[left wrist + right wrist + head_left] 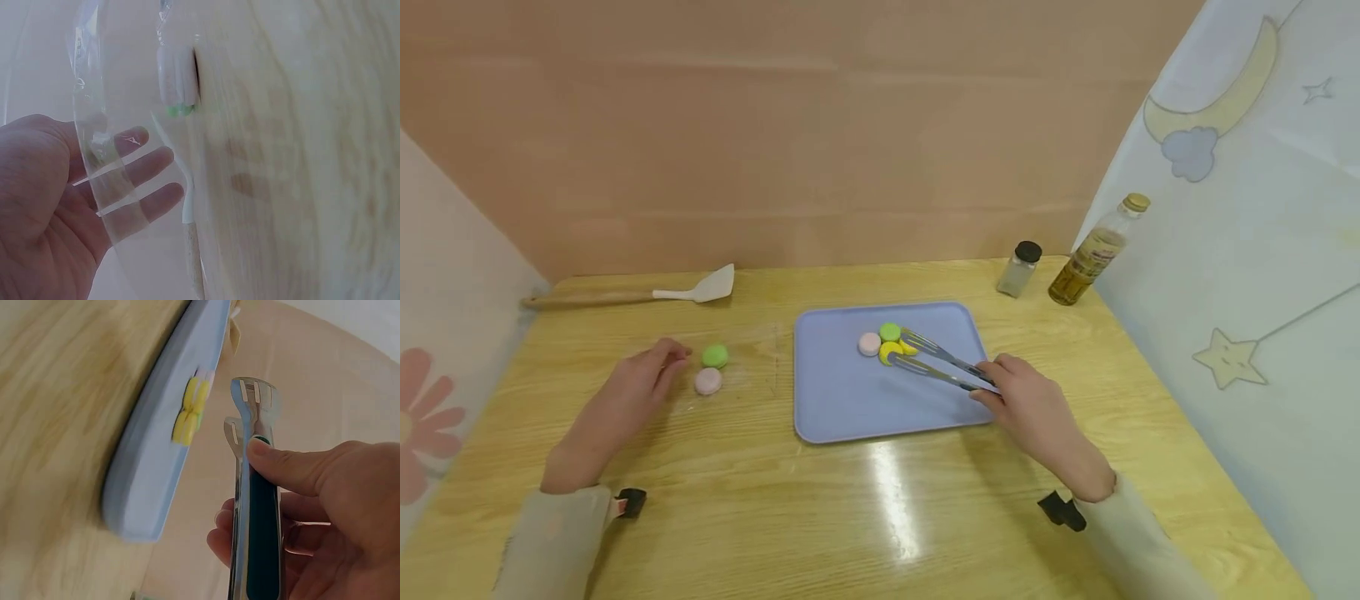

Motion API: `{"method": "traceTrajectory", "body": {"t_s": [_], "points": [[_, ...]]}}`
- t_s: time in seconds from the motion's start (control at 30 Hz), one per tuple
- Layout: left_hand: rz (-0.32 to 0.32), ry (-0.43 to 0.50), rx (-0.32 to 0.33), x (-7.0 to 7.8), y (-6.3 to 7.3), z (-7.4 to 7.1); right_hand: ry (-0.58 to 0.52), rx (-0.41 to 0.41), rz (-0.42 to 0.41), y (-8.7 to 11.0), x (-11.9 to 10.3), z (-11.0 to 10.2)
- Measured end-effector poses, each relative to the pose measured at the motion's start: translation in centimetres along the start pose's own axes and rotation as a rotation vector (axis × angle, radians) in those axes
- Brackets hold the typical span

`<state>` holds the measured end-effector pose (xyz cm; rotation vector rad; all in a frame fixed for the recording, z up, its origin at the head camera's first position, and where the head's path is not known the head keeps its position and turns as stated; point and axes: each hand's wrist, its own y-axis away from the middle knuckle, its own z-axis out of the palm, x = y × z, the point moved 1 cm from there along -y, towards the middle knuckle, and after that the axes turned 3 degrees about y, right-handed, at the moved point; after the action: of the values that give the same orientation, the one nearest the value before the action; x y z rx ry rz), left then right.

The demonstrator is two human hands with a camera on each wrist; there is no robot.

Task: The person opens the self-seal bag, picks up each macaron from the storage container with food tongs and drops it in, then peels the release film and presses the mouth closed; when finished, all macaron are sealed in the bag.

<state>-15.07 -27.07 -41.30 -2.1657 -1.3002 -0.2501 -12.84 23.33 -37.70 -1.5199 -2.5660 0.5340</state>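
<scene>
My left hand (643,371) is at the left end of a clear plastic container (752,367), its fingers bent around the edge. In the left wrist view the see-through rim crosses in front of the fingers (153,203). A green macaron (715,356) and a pink macaron (707,382) sit at that container. Metal tongs (943,358) with dark handles are held in my right hand (1030,408), their arms spread apart. The tips hover over two yellow macarons (184,428) on a blue tray (842,408), separate from them in the right wrist view. Beside these lie another green macaron (890,332) and pink macaron (869,344).
A white spatula (711,287) with a wooden handle lies at the back left. Toward the back right stand a small black-capped jar (1017,271) and a glass bottle (1090,258) of amber liquid. Panels rise behind and on both sides of the wooden table (760,517).
</scene>
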Motion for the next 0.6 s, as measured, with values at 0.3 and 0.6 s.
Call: {"method": "traceTrajectory", "body": {"t_s": [0.3, 0.6], "points": [[0.010, -0.008, 0.012, -0.3, 0.0, -0.1, 0.025, -0.003, 0.067, 1.3, 2.0, -0.2], [0.024, -0.016, 0.002, -0.7, 0.1, 0.0, 0.035, -0.061, 0.115, 1.7, 3.0, 0.6]]}}
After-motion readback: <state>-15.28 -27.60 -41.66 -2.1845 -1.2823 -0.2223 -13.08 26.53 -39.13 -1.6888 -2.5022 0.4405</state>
